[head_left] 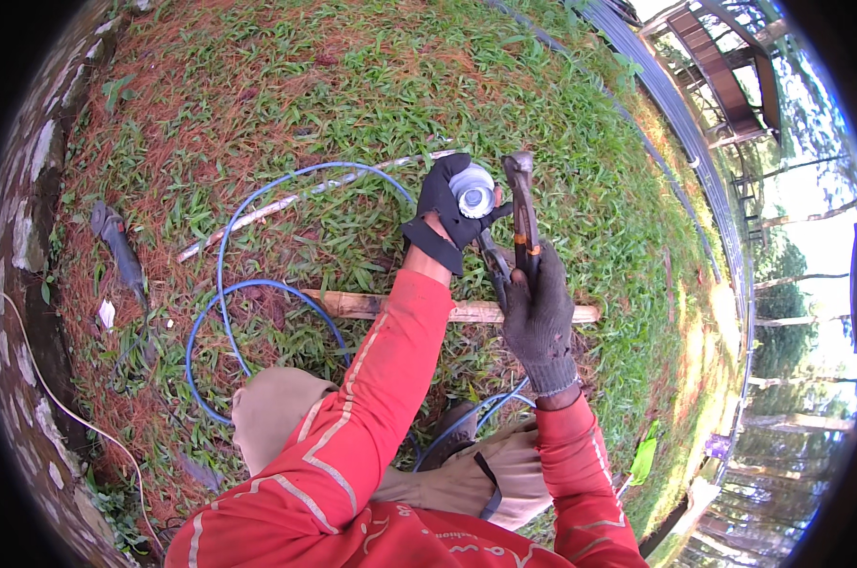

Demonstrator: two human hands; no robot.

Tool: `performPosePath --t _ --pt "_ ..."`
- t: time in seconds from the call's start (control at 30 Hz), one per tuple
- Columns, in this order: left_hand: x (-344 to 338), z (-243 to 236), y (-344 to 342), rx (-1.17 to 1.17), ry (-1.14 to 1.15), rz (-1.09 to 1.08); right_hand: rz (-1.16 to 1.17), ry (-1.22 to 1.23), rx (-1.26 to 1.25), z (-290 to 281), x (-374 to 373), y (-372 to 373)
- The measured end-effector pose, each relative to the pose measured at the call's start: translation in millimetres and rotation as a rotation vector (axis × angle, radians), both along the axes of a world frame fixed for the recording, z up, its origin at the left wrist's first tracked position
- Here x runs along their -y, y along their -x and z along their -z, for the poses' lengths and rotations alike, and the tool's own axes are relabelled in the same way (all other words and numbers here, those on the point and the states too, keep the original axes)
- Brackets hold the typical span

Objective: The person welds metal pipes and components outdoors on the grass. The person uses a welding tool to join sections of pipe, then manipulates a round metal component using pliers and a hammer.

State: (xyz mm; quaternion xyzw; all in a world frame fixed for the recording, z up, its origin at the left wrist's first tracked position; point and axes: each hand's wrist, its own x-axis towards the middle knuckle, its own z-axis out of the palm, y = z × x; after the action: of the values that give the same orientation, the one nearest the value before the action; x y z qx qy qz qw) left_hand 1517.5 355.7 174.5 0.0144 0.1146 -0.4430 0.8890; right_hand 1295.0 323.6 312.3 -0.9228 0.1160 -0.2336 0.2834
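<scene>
My left hand (441, 210), in a black glove with bare skin at the wrist, grips a round silvery-white piece (474, 193) with a ringed centre; its exact kind I cannot make out. Close beside it on the right, my right hand (540, 317), in a dark grey knit glove, is closed around dark pincers (525, 204) with orange bands on the handles. Their rounded metal head points up, away from me. Another dark metal part (494, 265) runs between the two hands, and what it belongs to is unclear.
A blue hose (222, 275) loops over the grass around my left arm. A bamboo pole (476, 311) lies under my forearms, and a thin pale stick (258, 220) beyond it. An angle-grinder-like tool (118, 248) lies left, near a stone edge (40, 189). Long pipes (670, 90) run along the right.
</scene>
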Motion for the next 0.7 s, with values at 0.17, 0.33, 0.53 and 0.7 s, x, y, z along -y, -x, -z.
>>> performPosePath --t 0.17,0.33,0.53,0.7 --pt "-8.1 11.5 0.6 0.042 -0.037 -0.021 -0.109 0.049 -0.202 0.0 5.9 -2.4" --pt "-0.3 -2.6 4.6 0.017 -0.108 -0.007 -0.029 -0.003 -0.125 -7.0 0.1 -0.1" --pt "-9.5 -4.4 -0.4 0.027 -0.169 0.002 -0.041 -0.002 -0.151 4.5 2.7 1.9" --pt "1.0 -8.6 2.6 0.039 -0.19 0.013 -0.027 0.044 -0.045 -1.5 5.7 -3.5"
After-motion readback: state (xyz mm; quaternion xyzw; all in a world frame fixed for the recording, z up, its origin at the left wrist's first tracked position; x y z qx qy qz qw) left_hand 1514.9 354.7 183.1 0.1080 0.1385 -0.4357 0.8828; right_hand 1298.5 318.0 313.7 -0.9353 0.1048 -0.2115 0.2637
